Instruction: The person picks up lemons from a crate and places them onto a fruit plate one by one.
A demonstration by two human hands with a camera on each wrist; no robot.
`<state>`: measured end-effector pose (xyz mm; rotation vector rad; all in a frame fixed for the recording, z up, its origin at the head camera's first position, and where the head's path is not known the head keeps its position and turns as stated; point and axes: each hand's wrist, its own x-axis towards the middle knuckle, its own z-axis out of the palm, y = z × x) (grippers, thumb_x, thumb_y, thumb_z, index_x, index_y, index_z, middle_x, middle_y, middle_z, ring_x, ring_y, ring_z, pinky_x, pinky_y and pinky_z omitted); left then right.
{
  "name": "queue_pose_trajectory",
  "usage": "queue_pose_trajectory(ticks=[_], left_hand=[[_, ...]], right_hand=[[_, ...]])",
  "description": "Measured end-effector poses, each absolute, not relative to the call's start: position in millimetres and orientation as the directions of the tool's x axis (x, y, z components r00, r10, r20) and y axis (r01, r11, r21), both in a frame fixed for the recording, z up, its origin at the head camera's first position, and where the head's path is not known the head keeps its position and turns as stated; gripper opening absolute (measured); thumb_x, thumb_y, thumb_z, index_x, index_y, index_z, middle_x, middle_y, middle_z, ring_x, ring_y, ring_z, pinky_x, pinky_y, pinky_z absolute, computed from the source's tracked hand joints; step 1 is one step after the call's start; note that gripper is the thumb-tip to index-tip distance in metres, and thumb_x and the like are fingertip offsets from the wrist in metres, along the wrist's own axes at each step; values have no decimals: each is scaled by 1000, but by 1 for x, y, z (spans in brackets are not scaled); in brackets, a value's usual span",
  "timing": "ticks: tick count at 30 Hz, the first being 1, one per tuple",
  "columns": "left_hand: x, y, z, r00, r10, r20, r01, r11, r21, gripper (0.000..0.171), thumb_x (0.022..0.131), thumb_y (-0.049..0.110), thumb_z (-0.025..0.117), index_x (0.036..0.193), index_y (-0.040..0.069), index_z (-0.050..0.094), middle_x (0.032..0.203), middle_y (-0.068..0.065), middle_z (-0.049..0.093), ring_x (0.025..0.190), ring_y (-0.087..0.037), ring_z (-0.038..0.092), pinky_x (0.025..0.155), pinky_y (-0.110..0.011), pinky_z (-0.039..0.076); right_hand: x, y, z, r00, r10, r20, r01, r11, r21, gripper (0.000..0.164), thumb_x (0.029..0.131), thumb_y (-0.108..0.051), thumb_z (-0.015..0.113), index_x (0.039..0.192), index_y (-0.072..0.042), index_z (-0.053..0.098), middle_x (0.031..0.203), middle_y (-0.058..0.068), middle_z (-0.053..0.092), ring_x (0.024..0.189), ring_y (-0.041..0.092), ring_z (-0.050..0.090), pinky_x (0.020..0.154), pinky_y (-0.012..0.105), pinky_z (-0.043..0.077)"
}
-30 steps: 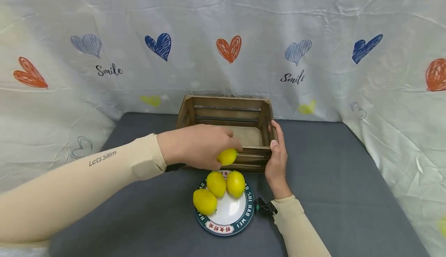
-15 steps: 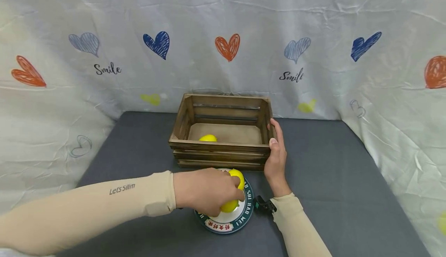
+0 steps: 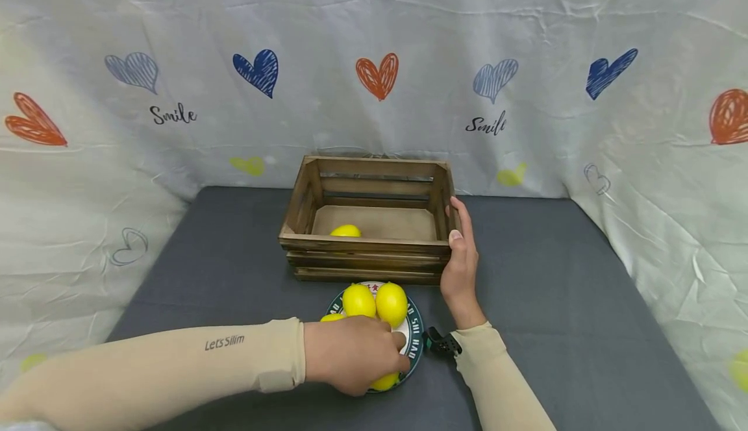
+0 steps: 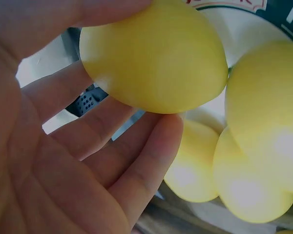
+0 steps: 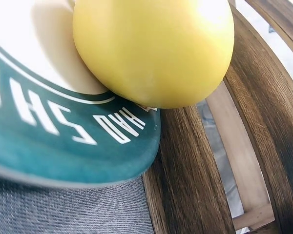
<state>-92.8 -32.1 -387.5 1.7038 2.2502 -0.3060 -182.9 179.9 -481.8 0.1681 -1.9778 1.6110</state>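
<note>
My left hand point(image 3: 359, 353) is over the near part of a round plate point(image 3: 415, 333) with a dark green lettered rim. Between its thumb and fingers it holds a yellow lemon point(image 3: 386, 382), seen close up as a lemon point(image 4: 156, 58) in the left wrist view. Three more lemons lie on the plate: a back left lemon point(image 3: 359, 300), a back right lemon point(image 3: 391, 304) and a left lemon point(image 3: 332, 317) mostly hidden by the hand. My right hand point(image 3: 460, 275) grips the right end of a slatted wooden crate point(image 3: 365, 261). Inside the crate, a lemon point(image 3: 346, 230) shows above the front wall.
The crate stands just behind the plate on a grey table point(image 3: 573, 327). A white curtain point(image 3: 432, 22) printed with hearts hangs behind and at both sides. In the right wrist view, the plate rim point(image 5: 88, 141) lies close beside the crate's dark slat point(image 5: 185, 170).
My left hand has come from the crate's front edge down to the near part of the plate, bringing the lemon with it. The right hand keeps its grip on the crate.
</note>
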Motion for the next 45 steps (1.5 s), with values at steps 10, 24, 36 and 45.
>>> queue_pose_trajectory(ticks=[10, 24, 36, 45], left_hand=[[-95, -36, -398, -251, 896, -367, 953, 295, 68, 54, 80, 23, 95, 128, 36, 76, 105, 12, 67, 82, -5, 54, 71, -18, 50], [-100, -37, -402, -306, 877, -369, 937, 347, 47, 49, 87, 44, 88, 130, 27, 73, 109, 10, 71, 86, -4, 57, 84, -20, 56], [-104, -40, -389, -337, 869, -362, 920, 386, 71, 57, 88, 45, 88, 137, 24, 69, 122, 6, 72, 91, -5, 61, 89, -22, 58], [-117, -48, -358, -384, 858, -342, 890, 442, 109, 57, 96, 41, 81, 147, 21, 66, 134, 3, 71, 110, -9, 69, 94, -26, 60]], right_hand=[[-182, 179, -483, -820, 251, 514, -454, 260, -852, 61, 106, -32, 29, 166, -32, 42, 169, 2, 47, 157, 23, 41, 127, 60, 24], [-184, 180, -482, -813, 249, 526, -465, 265, -845, 62, 106, -31, 29, 166, -30, 43, 169, 1, 47, 157, 24, 41, 128, 59, 24], [-183, 178, -481, -815, 250, 523, -465, 258, -847, 62, 105, -31, 29, 166, -29, 44, 169, 1, 48, 156, 24, 42, 127, 58, 25], [-183, 178, -479, -819, 257, 513, -454, 256, -853, 62, 105, -32, 29, 165, -30, 44, 168, 5, 48, 156, 22, 42, 128, 57, 25]])
